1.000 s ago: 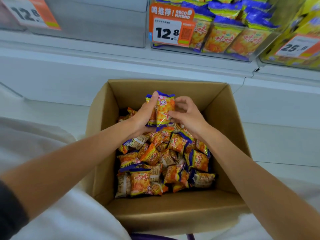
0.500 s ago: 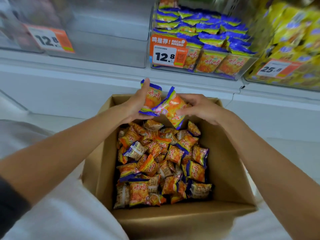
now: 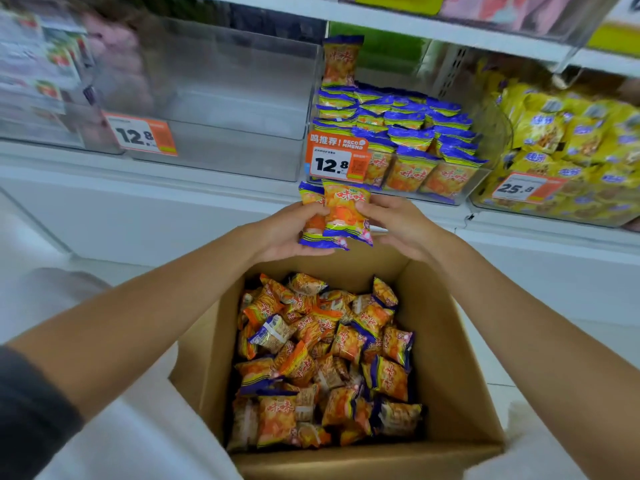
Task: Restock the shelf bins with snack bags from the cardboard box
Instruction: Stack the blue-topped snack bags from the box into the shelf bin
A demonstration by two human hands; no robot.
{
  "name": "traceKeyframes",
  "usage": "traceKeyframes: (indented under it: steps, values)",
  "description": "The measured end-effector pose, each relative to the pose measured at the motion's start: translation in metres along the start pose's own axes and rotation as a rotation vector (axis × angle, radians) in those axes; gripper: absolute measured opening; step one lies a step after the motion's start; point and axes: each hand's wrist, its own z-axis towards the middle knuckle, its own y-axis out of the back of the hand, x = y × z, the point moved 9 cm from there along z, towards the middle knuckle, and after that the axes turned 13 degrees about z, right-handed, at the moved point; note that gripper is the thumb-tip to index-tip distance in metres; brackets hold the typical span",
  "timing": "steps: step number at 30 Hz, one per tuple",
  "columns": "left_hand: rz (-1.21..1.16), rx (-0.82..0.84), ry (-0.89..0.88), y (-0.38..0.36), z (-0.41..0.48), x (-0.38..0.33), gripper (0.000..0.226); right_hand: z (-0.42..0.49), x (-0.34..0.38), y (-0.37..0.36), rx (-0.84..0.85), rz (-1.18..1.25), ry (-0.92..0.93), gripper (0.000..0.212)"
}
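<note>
Head view, the only one. My left hand (image 3: 287, 233) and right hand (image 3: 401, 223) hold two snack bags (image 3: 346, 209) between them, just above the far rim of the cardboard box (image 3: 446, 358). Left fingers curl under and behind the pair, thumb on the front. Right fingertips pinch the opposite edge. The bags overlap, print facing me, blue bands top and bottom. I judge they are squared up so they go in upright like the rows already standing. The shelf bin (image 3: 450, 200) for them is straight ahead, behind the orange price tag (image 3: 337, 161). It is packed with the same orange-and-blue packs in stepped rows, and one bag (image 3: 341, 60) stands tall at its back left. The held pair sits just below the tag, not yet over the bin. The box is well stocked with loose bags (image 3: 329, 355) lying every way, so much of the restock remains. Yellow packs (image 3: 571, 140) fill the bin to the right. Next, as I judge it: lift over the front wall without knocking the front row.
</note>
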Motion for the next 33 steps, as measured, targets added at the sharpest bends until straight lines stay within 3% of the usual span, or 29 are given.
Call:
traceKeyframes:
  steps: [2,6,9,12,15,17,22,24,29,33]
  values:
    - [0.012,0.017,-0.041,-0.01,0.0,-0.008,0.044,-0.001,-0.001,-0.012,0.089,0.072,0.004,0.03]
    - [0.156,-0.145,-0.178,-0.01,0.005,-0.038,0.043,-0.003,0.016,-0.022,0.166,0.294,0.012,0.037]
    - [0.291,-0.234,-0.252,-0.011,0.004,-0.065,0.046,-0.008,0.035,-0.027,0.219,0.27,0.03,0.038]
    - [0.501,-0.284,-0.358,-0.011,-0.002,-0.099,0.046,-0.001,0.057,-0.022,0.196,0.288,0.092,0.06]
    - [0.879,-0.504,-0.425,0.008,0.002,-0.134,0.088,0.01,0.08,-0.019,0.138,0.332,0.131,0.107]
    - [0.997,-0.59,-0.444,0.022,0.012,-0.151,0.096,0.017,0.097,-0.012,0.07,0.338,0.165,0.1]
    - [0.765,-0.687,-0.543,0.045,0.008,-0.194,0.053,0.051,0.138,0.01,-0.022,0.301,0.298,0.059]
    - [0.762,-0.745,-0.512,0.067,0.026,-0.203,0.04,0.072,0.148,0.023,-0.066,0.245,0.331,0.061]
    - [0.713,-0.628,-0.455,0.101,0.099,-0.216,0.05,0.142,0.166,0.039,-0.172,0.123,0.368,0.103]
    - [0.569,-0.588,-0.513,0.118,0.141,-0.229,0.051,0.202,0.177,0.03,-0.181,0.075,0.35,0.074]
